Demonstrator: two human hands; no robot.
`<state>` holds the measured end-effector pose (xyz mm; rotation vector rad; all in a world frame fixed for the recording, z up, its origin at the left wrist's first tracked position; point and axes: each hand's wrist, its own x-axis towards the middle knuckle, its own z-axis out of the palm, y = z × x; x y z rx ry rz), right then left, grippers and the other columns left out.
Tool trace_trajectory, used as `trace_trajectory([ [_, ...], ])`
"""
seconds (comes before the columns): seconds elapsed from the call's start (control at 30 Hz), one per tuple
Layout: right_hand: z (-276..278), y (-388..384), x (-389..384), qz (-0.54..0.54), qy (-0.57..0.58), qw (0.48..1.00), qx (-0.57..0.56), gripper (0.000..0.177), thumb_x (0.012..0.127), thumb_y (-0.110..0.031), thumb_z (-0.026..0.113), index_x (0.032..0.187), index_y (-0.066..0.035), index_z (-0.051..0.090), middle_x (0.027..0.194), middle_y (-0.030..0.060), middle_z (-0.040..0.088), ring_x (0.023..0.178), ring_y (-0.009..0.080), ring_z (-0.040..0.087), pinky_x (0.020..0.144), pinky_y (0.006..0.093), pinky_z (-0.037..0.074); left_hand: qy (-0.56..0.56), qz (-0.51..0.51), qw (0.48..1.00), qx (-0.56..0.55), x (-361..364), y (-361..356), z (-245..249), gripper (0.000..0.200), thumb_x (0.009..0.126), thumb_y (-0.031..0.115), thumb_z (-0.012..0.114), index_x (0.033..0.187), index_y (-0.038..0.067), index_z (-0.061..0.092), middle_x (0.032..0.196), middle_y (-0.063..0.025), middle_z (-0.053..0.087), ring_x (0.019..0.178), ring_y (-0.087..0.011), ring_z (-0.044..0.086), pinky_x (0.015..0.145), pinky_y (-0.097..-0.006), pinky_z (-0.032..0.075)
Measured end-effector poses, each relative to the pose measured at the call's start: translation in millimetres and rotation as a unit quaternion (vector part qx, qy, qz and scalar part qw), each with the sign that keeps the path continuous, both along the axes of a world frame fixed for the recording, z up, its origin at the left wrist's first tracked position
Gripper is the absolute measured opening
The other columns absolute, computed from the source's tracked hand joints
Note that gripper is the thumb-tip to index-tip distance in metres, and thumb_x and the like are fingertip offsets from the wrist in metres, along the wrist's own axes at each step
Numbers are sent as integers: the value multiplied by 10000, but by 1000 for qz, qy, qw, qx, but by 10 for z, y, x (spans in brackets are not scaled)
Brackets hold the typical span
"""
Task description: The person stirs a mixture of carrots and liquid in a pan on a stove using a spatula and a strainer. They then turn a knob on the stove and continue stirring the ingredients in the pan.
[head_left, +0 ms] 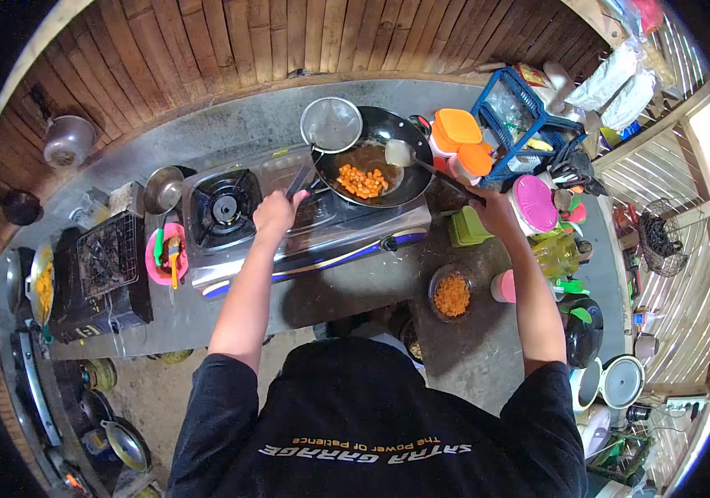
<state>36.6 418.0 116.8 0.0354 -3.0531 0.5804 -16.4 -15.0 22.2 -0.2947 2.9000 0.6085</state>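
My left hand [275, 212] is closed around the dark handle of a round mesh strainer [331, 124], which is held over the left rim of a black wok [388, 123]. My right hand [496, 212] grips the long handle of a spatula [400, 153], its pale blade down inside the wok near the right side. Orange diced pieces [362, 181] lie in brown oil at the near part of the wok. The wok stands on the right burner of a steel gas stove [313, 249]. Its left handle is close to my left fingers.
The left burner [225, 207] carries no pot. A pink bowl [164, 270] with utensils is left of the stove. On the right are a plate of shredded orange food [451, 295], orange-lidded containers [458, 129], a pink-lidded tub [534, 203] and a blue rack [521, 124].
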Motion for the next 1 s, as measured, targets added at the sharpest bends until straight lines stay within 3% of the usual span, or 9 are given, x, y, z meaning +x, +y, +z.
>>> trace_trajectory([
  [0.07,-54,-4,-16,6,-6,998,66,346,887,-125,660,1232,-98,660,920,166,711,773,220,674,726,363,511,-7,2,1000,-3,16,8,39,646,895,675,488,1072,85,683,1019,-203,705,987,-390,673,831,-485,535],
  [0.27,-186,-65,-106,42,-183,964,-190,371,891,-152,659,1257,-92,655,732,48,587,636,129,535,616,319,461,7,7,1000,-8,-38,-21,-105,752,855,750,466,1080,70,695,998,-228,701,975,-411,672,825,-494,535],
  [0.37,109,-323,-12,-25,-237,942,-237,382,893,-143,653,1265,-58,643,728,22,573,656,121,519,618,303,438,2,5,1000,-5,-31,-13,-68,776,851,757,463,1068,48,692,1005,-234,699,981,-407,671,830,-492,534],
  [0.43,-76,-274,-33,-1,-157,935,-319,384,891,-140,656,1265,-54,641,732,16,567,664,114,515,630,299,442,14,3,1000,10,-12,-18,-61,795,851,759,462,1059,26,688,1012,-238,697,987,-402,671,832,-493,533],
  [0.5,-245,-216,-99,16,-83,944,-319,382,889,-144,659,1262,-64,644,757,31,592,686,127,543,656,304,456,15,4,1000,12,1,-18,-23,800,850,761,461,1058,23,687,1014,-242,695,990,-400,671,834,-493,532],
  [0.67,-304,-243,-317,54,71,990,-113,376,878,-171,677,1252,-129,660,950,164,705,849,255,681,789,353,499,-5,13,1000,-7,-9,4,-28,758,859,744,468,1057,47,690,1006,-234,699,987,-399,671,832,-492,534],
  [0.77,-495,-319,-494,24,63,998,13,357,868,-168,655,1224,-146,673,1087,234,667,978,372,660,867,443,502,-5,10,1000,-16,-13,11,-14,687,885,700,476,1042,67,691,1005,-219,704,982,-402,672,832,-493,533],
  [1.0,-519,-422,-448,103,-49,987,-111,331,891,-190,660,1220,-159,681,1006,219,687,911,319,680,845,385,503,-6,7,1000,7,-19,-13,-52,777,846,761,469,1077,53,689,1001,-230,700,988,-401,671,823,-496,538],
])
